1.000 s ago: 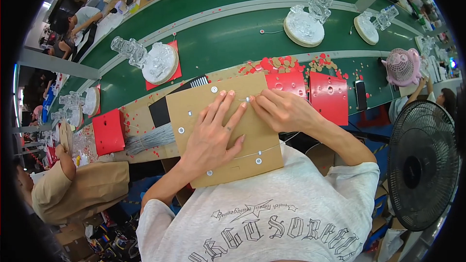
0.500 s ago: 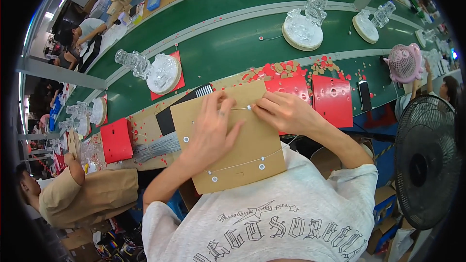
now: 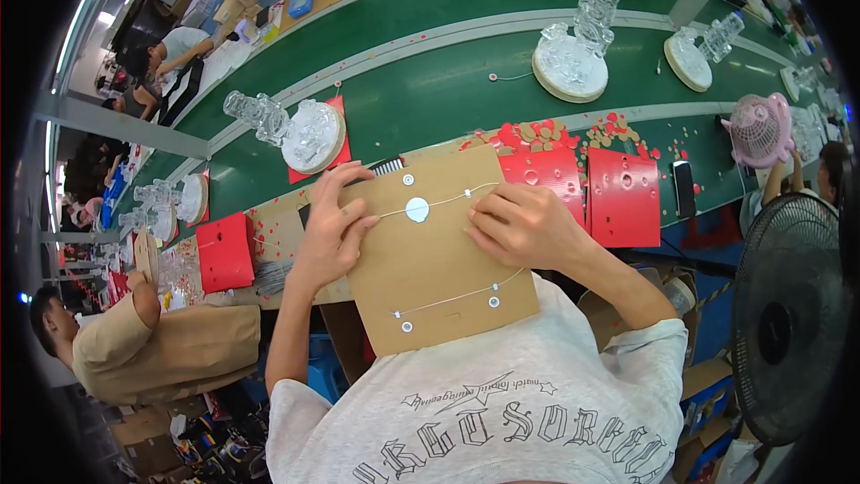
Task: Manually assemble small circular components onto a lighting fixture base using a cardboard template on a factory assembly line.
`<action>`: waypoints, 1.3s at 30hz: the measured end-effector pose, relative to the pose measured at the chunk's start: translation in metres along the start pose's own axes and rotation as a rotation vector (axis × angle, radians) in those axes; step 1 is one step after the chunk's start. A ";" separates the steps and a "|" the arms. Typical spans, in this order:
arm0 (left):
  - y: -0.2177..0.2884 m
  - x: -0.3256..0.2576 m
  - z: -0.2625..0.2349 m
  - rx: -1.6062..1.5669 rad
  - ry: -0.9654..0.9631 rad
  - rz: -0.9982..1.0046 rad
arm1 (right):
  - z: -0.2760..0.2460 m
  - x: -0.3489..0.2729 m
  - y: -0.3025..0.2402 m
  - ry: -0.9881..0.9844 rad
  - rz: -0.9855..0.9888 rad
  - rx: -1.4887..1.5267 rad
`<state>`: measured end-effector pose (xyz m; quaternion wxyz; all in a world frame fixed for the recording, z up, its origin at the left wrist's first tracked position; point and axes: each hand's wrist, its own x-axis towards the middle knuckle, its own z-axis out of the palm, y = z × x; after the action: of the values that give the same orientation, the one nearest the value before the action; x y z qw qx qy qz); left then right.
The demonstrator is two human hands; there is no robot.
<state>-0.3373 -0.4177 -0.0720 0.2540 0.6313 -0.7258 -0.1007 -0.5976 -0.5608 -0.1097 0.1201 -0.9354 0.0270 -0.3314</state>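
Brown cardboard panel (image 3: 439,260), flat and slightly tilted, lay at the near edge of the workbench (image 3: 269,215), overhanging toward the grey printed shirt (image 3: 502,412). Carried a white disc (image 3: 417,209) near its far edge, small white studs near its corners, and two thin white strings: upper string (image 3: 448,199) running across through the disc, lower string (image 3: 457,296) running between the near studs. Pressed down on the panel's left edge by the left hand (image 3: 330,229), fingers spread and flat, thumb toward the far-left corner, clasping nothing. Rested on the panel's right edge, the right hand (image 3: 524,226), fingers curled together over the end of the upper string; whether actually pinching the string, could not tell.

Lay just beyond the panel's far-right corner, two red punched sheets (image 3: 591,188), side by side, with red and tan punched scraps (image 3: 555,134) scattered along the bench's far edge behind them. Stood beyond that on the green conveyor belt (image 3: 430,90), clear plastic figures on round white bases (image 3: 569,54), one toward the right, another (image 3: 296,130) toward the left on a red sheet. Lay at the bench's left end, another red sheet (image 3: 224,251). Sat at the left, a co-worker in a tan shirt (image 3: 161,350). Stood off the bench's right end, a black fan (image 3: 788,323).
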 end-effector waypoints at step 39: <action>0.029 -0.019 0.053 -1.170 0.460 -0.585 | 0.032 0.041 -0.019 -0.154 -0.144 -0.084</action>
<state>-0.3869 -0.4034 -0.1082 0.6627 0.5655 -0.2796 -0.4035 -0.5463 -0.5412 -0.1041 0.0581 -0.9618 -0.0359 -0.2650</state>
